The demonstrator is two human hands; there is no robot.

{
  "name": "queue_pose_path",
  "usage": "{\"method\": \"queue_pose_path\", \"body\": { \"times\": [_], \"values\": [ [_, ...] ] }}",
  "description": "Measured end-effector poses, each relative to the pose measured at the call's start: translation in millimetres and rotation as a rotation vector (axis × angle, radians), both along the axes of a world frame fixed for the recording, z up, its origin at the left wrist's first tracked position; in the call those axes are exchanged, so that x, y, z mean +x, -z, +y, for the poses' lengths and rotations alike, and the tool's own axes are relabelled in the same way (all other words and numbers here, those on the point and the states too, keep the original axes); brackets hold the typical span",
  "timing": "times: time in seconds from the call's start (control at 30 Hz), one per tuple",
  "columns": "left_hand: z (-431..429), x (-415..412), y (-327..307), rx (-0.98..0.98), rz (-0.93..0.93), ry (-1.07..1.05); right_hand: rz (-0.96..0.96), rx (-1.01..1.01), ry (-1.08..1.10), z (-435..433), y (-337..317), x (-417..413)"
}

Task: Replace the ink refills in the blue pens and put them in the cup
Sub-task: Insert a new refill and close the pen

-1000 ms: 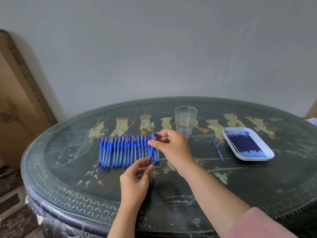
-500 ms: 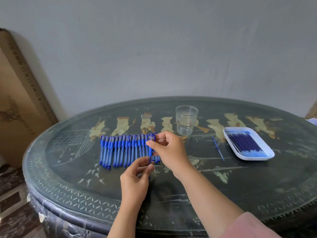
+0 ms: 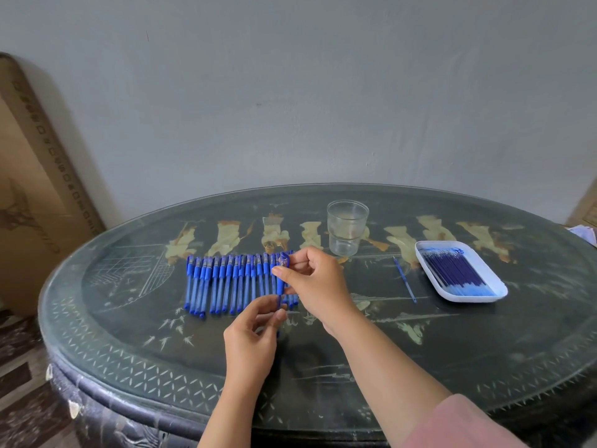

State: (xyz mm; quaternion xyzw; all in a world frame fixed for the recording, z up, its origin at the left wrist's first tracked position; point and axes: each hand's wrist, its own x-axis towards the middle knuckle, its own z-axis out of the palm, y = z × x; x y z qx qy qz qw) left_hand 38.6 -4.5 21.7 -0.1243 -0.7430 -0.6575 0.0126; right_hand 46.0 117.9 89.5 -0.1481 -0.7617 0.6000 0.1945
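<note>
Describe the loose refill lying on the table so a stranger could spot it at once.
On the dark oval table, find the white tray of refills on the right. Between that tray and the clear cup, one thin blue refill lies bare on the tabletop. It is alone outside the tray, and far thinner than the pens in the row on the left.

No wording can be read: a row of printed marks is seen along the cardboard box (image 3: 53,153) edge, and small labels on the blue pens (image 3: 232,279), all too blurred.
</note>
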Motion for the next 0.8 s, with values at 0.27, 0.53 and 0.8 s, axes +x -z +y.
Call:
{"method": "queue_pose_path", "body": {
  "times": [0.27,0.53,0.8],
  "values": [
    [1,-1,4,-0.028,-0.009,0.009,-0.022,-0.06,0.044,8,7,1],
    [1,0,3,0.0,-0.006,0.001,-0.03,-0.06,0.002,0,28,5],
    [3,2,-2,-0.043,0.017,0.011,-0.051,-0.011,0.071,7,32,12]
  ]
}}
